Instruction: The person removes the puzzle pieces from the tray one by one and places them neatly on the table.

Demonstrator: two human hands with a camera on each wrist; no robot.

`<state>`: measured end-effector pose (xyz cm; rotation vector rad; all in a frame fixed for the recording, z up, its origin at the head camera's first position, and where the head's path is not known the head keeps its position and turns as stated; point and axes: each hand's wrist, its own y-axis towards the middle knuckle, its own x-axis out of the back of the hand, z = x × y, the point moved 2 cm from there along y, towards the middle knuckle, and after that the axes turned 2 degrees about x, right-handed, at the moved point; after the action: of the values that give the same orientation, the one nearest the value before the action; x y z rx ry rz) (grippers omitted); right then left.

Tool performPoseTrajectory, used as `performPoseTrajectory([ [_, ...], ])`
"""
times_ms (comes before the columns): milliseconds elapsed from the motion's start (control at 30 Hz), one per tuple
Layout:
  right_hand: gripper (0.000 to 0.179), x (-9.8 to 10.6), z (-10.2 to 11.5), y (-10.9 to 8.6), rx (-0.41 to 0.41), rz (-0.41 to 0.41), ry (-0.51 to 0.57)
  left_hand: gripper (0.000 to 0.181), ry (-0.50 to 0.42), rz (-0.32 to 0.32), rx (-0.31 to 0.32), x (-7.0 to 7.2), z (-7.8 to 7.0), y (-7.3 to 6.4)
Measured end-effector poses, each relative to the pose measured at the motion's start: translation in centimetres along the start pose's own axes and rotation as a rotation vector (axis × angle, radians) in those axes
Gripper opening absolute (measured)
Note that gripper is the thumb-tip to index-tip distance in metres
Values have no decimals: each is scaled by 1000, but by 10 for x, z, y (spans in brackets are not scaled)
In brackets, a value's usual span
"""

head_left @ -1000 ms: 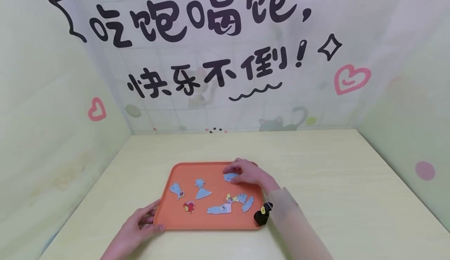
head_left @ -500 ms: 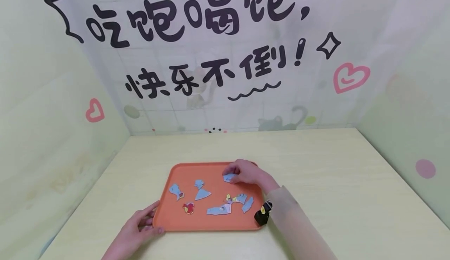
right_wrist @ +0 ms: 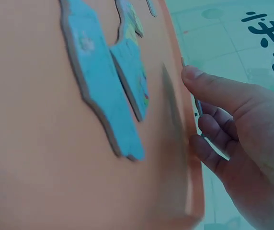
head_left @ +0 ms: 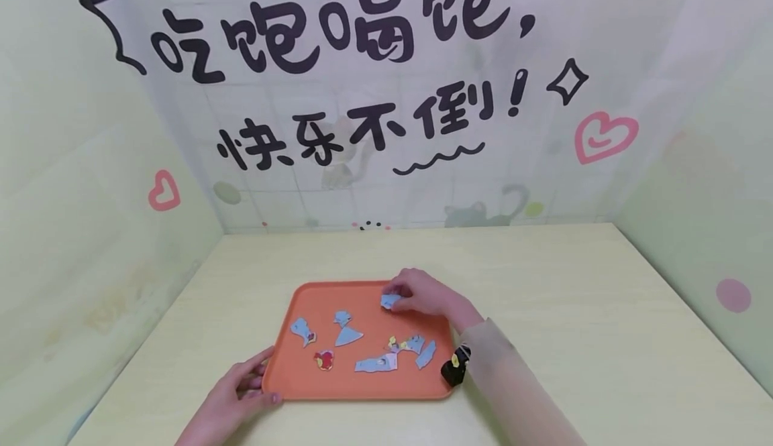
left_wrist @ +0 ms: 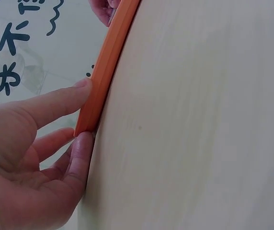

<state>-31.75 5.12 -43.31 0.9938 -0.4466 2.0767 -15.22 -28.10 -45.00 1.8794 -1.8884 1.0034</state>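
Note:
My left hand (head_left: 232, 392) grips the near left corner of an orange tray (head_left: 314, 385); in the left wrist view the thumb and fingers are on either side of the tray's edge (left_wrist: 101, 81). At the tray's far right, my right hand (head_left: 423, 292) pinches a light blue puzzle piece (head_left: 389, 300) between thumb and fingers. Only the thin edge of that piece shows in the right wrist view. Nearest to this hand on the tray lie a long blue piece (right_wrist: 96, 72) and a joined blue-and-yellow group (head_left: 401, 345).
More puzzle pieces lie on the tray's left half: a blue one (head_left: 300, 328), a triangular blue one (head_left: 349, 336) and a red one (head_left: 324, 360). A black object (head_left: 455, 365) sits at the right sleeve. Printed cloth walls surround the pale wooden table (head_left: 604, 339).
My right hand has shifted slightly left with the blue piece still pinched, and the piece looks turned a little. The left hand has stayed on the tray's corner.

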Motion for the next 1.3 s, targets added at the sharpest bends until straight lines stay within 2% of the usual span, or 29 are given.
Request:
performPoseTrajectory([
  [200,29,19,-7,0,20,-90,3,87,4,2,12,1,3,1],
  [367,29,39,-20,-2,56,-146,-47,87,2,7,19,1,3,2],
  [533,32,56,-38,-7,90,-193,-100,86,-6,11,24,0,3,2],
  [667,33,65,-56,-12,82,-231,-128,86,-8,12,31,-1,2,3],
  [767,34,70,-69,-17,51,-245,-120,86,-3,9,31,-1,1,3],
  [1033,32,73,-95,-28,30,-260,-103,85,1,8,28,0,1,4],
  [1200,32,74,-104,-37,-28,-238,-57,86,2,6,29,0,2,5],
  [1300,32,74,-107,-41,-22,-219,-37,86,-2,4,37,0,1,5],
])
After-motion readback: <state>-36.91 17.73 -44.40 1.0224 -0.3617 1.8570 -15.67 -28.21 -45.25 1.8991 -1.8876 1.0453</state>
